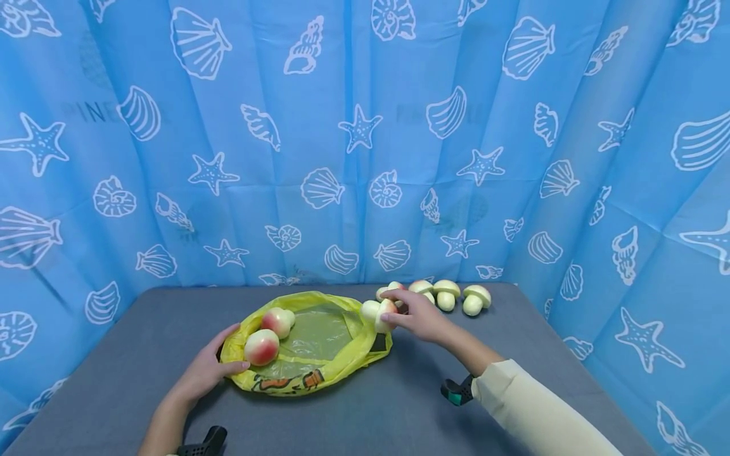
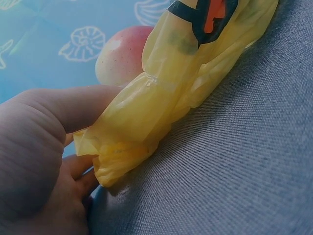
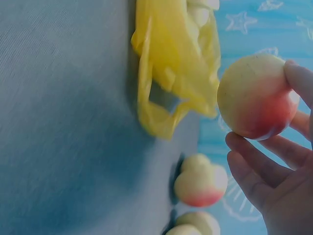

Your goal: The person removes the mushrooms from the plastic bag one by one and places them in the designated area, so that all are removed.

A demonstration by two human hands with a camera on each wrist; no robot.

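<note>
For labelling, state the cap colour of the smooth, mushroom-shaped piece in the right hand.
The cap is pale yellow blushed red; best in the right wrist view.

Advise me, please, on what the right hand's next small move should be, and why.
The right hand should probably bring its mushroom slightly leftward, then lower it into the yellow bag: it pinches the mushroom near the bag's right edge in the head view, the left hand holds the left rim, and the open mouth shows room beside the two mushrooms inside.
</note>
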